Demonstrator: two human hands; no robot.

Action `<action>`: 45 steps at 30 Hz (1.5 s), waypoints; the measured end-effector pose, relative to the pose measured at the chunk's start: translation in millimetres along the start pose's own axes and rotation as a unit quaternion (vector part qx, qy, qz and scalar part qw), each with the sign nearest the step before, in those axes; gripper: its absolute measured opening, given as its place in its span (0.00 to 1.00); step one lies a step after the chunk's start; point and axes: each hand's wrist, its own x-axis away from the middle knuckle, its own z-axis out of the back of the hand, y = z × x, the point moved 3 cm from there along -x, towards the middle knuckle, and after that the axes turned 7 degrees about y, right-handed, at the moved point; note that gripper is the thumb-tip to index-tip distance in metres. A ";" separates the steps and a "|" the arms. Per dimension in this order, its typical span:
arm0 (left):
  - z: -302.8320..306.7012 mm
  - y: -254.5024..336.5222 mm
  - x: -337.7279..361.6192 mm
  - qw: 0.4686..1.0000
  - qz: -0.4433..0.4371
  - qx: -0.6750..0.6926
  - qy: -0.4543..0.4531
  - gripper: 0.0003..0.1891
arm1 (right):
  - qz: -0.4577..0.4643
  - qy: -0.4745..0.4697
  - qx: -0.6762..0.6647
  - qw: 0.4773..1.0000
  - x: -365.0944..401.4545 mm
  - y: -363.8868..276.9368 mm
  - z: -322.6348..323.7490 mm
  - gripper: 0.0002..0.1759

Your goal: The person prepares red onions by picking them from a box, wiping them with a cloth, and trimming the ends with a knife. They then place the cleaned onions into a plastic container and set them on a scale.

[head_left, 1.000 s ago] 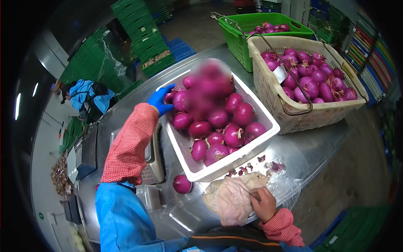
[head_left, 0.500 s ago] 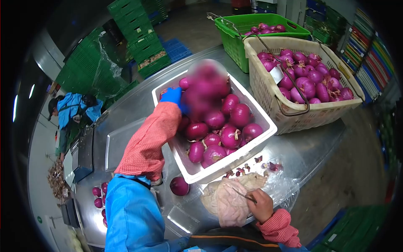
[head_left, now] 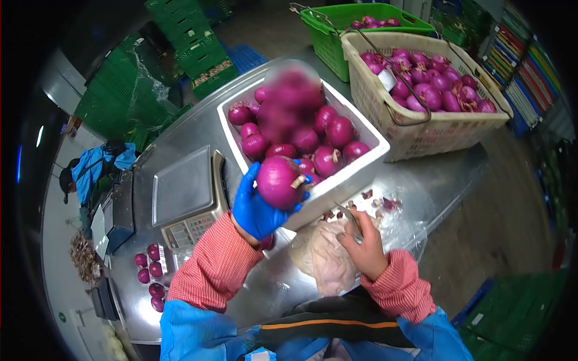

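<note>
My left hand (head_left: 257, 204), in a blue glove, is closed around a large red onion (head_left: 279, 182). The onion is held up in front of the near side of a white foam box (head_left: 373, 151), its pale root end facing right. Many red onions (head_left: 328, 160) fill that box; its far part is blurred. Bare, my right hand (head_left: 365, 245) grips a small knife (head_left: 349, 215), with the blade pointing up and left. Below that hand lies a crumpled pale cloth (head_left: 328, 259). Trimmed onion scraps (head_left: 385, 204) are scattered on the metal table (head_left: 442, 180).
A weighing scale (head_left: 186, 192) stands left of the box, near several onions (head_left: 155, 269) in a pack. A cream crate (head_left: 421, 135) and a green crate (head_left: 328, 45) of onions stand at the back right. Someone in blue (head_left: 99, 168) is at the far left.
My left hand has come out of the box toward me with a red onion in it. My right hand has lifted the knife up off the cloth, toward that onion.
</note>
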 end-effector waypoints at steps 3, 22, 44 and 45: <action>-1.8 -55.1 14.0 0.999 -0.001 0.013 0.045 0.37 | 0.046 -0.006 -0.031 0.998 -7.7 -31.9 -2.4 0.24; 37.7 -126.8 44.5 0.979 -0.023 -0.176 0.100 0.42 | 0.222 -0.002 0.336 0.915 40.8 -32.0 27.7 0.08; -1.1 -123.0 36.8 0.649 -0.279 -0.705 0.066 0.59 | -0.060 -0.090 -0.111 0.988 26.8 17.1 19.4 0.33; -1.8 -122.5 36.9 0.667 -0.285 -0.685 0.068 0.59 | -0.069 -0.087 -0.171 0.979 25.6 20.4 18.4 0.33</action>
